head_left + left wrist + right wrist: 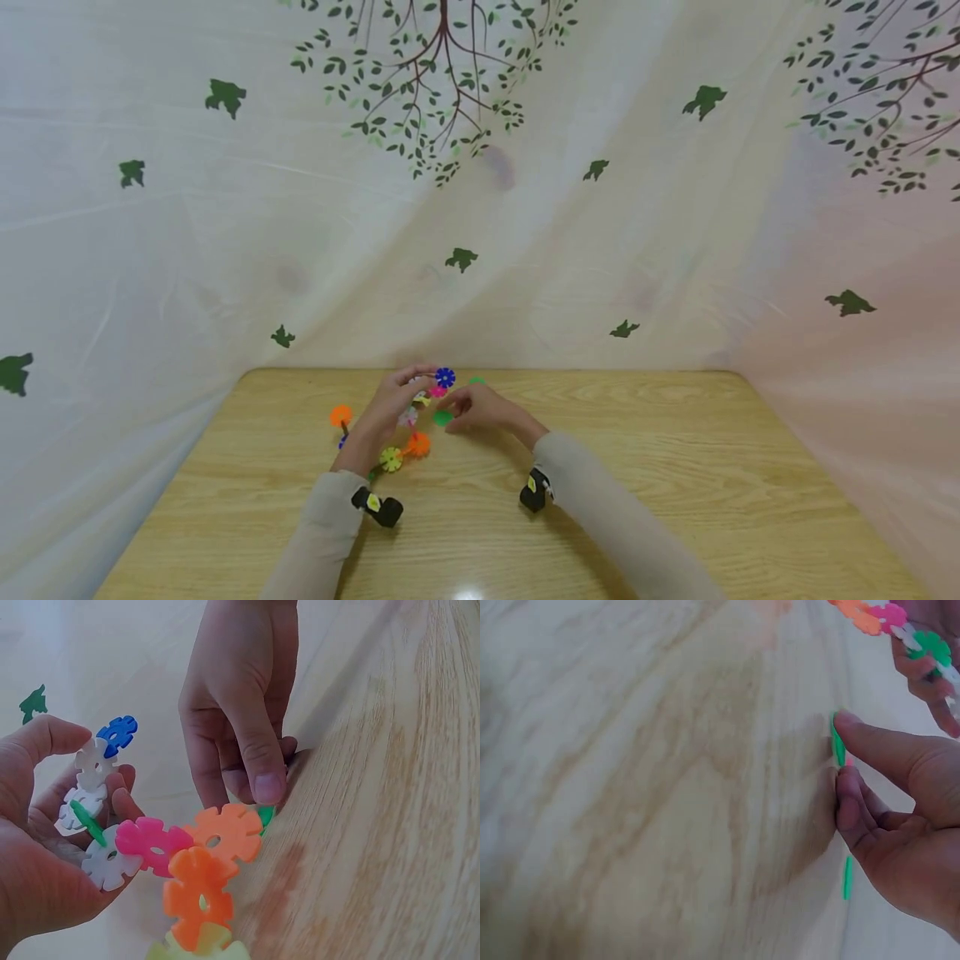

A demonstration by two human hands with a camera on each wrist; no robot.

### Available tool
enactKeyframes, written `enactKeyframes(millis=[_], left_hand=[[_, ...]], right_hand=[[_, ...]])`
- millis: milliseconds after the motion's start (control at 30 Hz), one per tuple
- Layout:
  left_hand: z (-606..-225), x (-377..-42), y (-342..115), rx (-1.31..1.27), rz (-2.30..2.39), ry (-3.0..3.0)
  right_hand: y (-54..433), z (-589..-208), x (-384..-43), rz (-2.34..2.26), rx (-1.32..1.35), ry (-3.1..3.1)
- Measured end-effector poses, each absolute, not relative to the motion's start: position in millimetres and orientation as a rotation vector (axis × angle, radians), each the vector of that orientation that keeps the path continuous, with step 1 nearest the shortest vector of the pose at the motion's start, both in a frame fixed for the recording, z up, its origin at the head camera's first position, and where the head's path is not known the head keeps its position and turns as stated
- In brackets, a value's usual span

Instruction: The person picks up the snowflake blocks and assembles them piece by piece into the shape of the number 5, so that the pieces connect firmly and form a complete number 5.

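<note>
My left hand (388, 410) grips a chain of interlocking plastic snowflake discs, its fingers curled round white discs (94, 763). A blue disc (120, 733) sticks out at the chain's upper end beside the fingertips. Below the hand the chain runs on through a pink disc (154, 846), orange discs (201, 896) and a yellow disc (391, 459). To the right, my right hand (483, 410) is low at the tabletop. Its thumb and fingers pinch a green disc (838, 739), seen edge-on in the right wrist view and partly hidden behind the orange disc in the left wrist view.
Another green disc (477, 381) lies on the wooden table (675, 467) behind the right hand. An orange disc (341, 415) at the chain's far left stands beside the left wrist. A pale curtain (525, 275) with printed leaves hangs along the table's back edge.
</note>
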State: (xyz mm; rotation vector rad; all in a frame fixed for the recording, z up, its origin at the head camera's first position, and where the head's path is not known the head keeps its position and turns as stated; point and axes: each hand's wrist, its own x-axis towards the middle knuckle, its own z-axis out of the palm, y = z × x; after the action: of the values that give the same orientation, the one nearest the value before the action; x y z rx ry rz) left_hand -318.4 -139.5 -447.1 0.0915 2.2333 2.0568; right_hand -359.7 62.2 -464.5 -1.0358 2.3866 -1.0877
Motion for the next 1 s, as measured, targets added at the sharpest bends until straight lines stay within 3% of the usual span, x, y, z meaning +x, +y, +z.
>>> enactKeyframes(millis=[633, 1000], left_hand=[[-446.0, -316.9, -139.2, 0.169, 1.987, 2.229], [-449.1, -318.1, -128.6, 0.177, 2.062, 2.141]], right_hand=[[79.0, -469.8, -354.0, -1.279, -0.953, 2.410], [92.8, -455.4, -345.7, -1.803, -0.589, 2.426]])
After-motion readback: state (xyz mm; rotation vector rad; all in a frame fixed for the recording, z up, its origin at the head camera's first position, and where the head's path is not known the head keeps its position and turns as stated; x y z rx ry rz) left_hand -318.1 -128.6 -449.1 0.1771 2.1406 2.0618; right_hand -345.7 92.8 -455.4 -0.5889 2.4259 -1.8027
